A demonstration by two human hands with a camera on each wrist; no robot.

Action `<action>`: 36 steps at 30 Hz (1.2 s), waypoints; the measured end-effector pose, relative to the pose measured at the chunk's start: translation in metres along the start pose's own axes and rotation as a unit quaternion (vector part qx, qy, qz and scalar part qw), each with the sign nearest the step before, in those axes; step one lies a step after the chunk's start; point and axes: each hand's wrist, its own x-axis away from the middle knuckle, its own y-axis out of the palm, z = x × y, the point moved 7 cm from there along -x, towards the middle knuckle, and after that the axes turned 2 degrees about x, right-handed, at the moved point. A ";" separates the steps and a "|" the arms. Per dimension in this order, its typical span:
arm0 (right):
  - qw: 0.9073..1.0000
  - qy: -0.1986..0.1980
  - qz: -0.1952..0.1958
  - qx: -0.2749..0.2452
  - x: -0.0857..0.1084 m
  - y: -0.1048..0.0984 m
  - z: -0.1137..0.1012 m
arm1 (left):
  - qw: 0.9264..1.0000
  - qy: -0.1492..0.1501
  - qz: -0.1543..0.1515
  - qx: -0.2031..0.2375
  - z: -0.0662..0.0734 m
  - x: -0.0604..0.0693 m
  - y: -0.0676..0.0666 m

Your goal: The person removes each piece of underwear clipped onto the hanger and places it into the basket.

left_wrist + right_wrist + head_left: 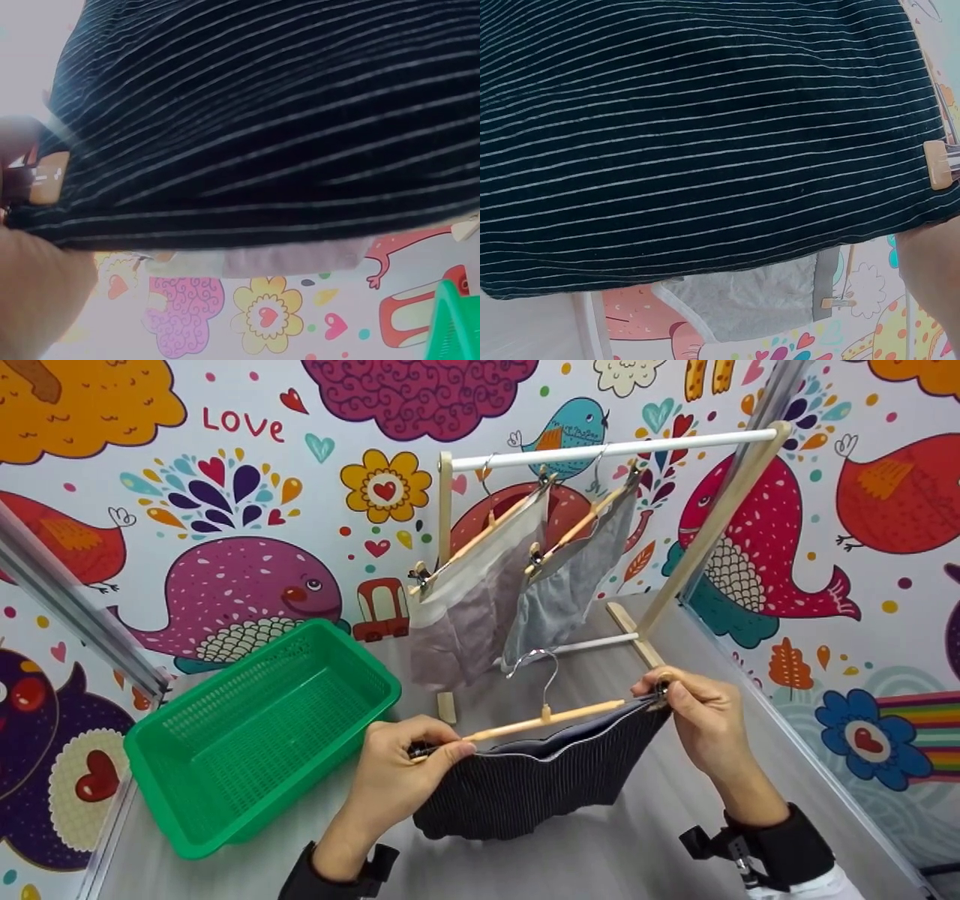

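Observation:
Black garment with thin white stripes (536,795) hangs from a wooden clip hanger (577,713), held up between the two hands in the head view. The left hand (397,769) pinches the hanger's left end, thumb and fingers at the dark clip. At the right end, the right hand (701,720) pinches the other clip and the waistband corner. The hanger's metal hook points up, touching no rail. In the left wrist view striped cloth (262,127) fills the upper part, a clip pad (49,178) at its corner. The right wrist view shows the striped cloth (705,150) and a clip (938,165).
Beyond the hands stands a rack with a white rail (615,448) and wooden legs. Two garments hang on it from clip hangers: a pale pinkish one (480,615) and a grey one (574,577). A green basket (262,735) sits at the left. Patterned walls surround the table.

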 end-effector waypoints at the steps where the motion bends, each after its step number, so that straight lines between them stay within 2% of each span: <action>1: 1.000 0.000 0.001 0.000 0.000 0.000 0.000 | 1.000 0.000 0.000 0.001 0.000 0.000 0.000; 12: 1.000 -0.001 0.000 0.024 0.001 -0.001 0.001 | 1.000 0.003 0.001 -0.016 0.000 0.001 -0.001; 18: 0.999 -0.002 0.002 0.033 0.001 -0.002 0.000 | 1.000 0.006 0.000 -0.011 -0.001 0.000 0.000; 36: 0.999 -0.006 0.008 0.034 0.001 -0.004 -0.003 | 1.000 0.011 0.002 -0.012 -0.001 -0.001 0.001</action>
